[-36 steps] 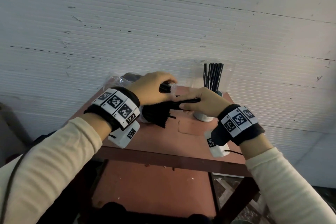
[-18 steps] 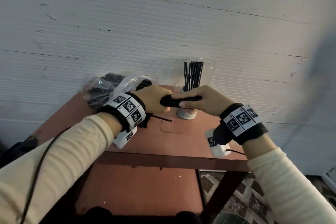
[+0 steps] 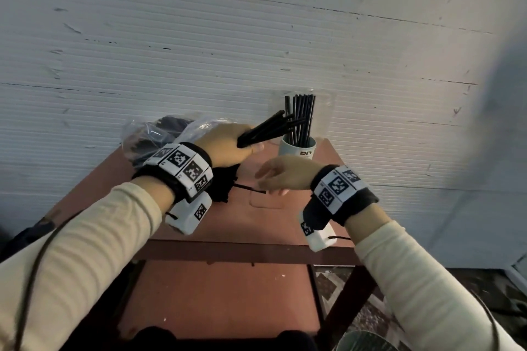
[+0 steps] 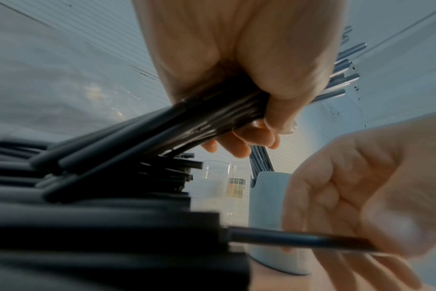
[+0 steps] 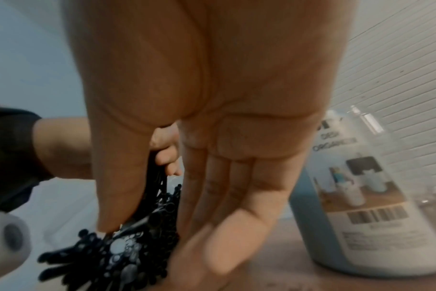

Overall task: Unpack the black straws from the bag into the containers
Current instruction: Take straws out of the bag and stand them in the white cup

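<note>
Bare red table (image 3: 273,222) surface toward near edge: open room. Back left blocked by clear plastic bag (image 3: 148,137) and heap of black straws (image 3: 225,188). Back right: white container (image 3: 298,148) with upright straws (image 3: 302,120) in clear wrapping, just before wall (image 3: 256,37). Narrow gap between heap and container; left hand (image 3: 225,148) with slanted straw bundle (image 3: 265,129) hangs above it, right hand (image 3: 285,174) beside, over one loose straw (image 3: 248,188).

Reddish-brown table (image 3: 273,225) against a white ribbed wall – on it a clear plastic bag (image 3: 148,137) of black straws at the far left, a loose straw (image 3: 251,188) mid-top, and a white container (image 3: 298,148) holding upright straws at the far right.
</note>
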`<state>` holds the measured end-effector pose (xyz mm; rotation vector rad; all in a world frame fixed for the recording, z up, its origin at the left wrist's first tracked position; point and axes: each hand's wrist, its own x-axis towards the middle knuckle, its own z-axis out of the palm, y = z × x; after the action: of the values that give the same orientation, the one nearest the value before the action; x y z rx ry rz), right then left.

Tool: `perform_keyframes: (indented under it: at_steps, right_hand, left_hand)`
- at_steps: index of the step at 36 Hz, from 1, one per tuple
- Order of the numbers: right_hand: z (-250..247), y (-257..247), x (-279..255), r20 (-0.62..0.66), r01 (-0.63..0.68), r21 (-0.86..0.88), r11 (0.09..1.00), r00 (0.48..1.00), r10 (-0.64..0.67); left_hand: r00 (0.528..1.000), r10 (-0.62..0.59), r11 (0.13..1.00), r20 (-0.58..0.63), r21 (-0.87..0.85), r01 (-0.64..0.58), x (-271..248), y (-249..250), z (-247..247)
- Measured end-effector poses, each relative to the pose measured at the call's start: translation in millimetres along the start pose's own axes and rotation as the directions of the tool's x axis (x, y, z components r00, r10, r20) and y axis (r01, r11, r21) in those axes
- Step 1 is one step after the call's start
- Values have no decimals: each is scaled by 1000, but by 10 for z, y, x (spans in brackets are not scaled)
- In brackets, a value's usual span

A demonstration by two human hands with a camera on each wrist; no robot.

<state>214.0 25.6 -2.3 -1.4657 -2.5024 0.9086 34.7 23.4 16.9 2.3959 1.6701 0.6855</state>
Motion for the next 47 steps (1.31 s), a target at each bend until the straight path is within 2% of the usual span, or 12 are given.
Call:
perform_keyframes:
  at_steps: [4,7,11,16,22,27,31,35,40,41,45,47]
  right_hand:
    - [55,-86,113,14,41,-15,999,999,-40]
    - [-39,-89,103,-136,104,-74,992,984,-113]
    - [-252,-49,18,-409,198,19,980,896,-174]
    - [-455,-62,-151,-580,324,282,903,808,-108]
    - [-648,-350,-382,-711,463,250,850,684,-163]
    - [-777,-624,-552,-778,582,229,780,591,-213]
    - [-778,-747,-575,-820,625,40,780,467,-332]
    - [-681,-700,-461,-774,528,-11,849,533,-341]
    - [-471,-429,-263,-666,362,-136,922,656,-355]
    - [-445,-395,-256,-664,374,-140,917,651,-367]
    - [-423,-341,-253,-720,459,-183,869,540,-437]
    - [-439,-338,-249,-696,456,-157,876,578,-426]
  left_hand:
    - [999,49,992,15,118,-50,-42,17,-77]
    - [1000,19,984,-21,179,-15,-20,-79,-67]
    - [1000,4,987,-20,163,-1,-45,-102,-87]
    - [1000,9,989,-10,147,-8,-77,-81,-114]
    - [1000,3,950,-17,-312,-8,-2,108,-204]
    - [997,56,847,-47,-526,-72,85,302,-247]
    - [991,123,761,-44,-637,-123,77,538,-143]
    - [996,89,702,26,-711,-44,62,576,118]
    - [976,70,754,206,-652,84,33,494,432]
    - [974,63,761,218,-641,94,40,470,479]
    - [965,24,750,260,-644,155,97,395,563]
    - [967,24,747,256,-647,153,91,414,540]
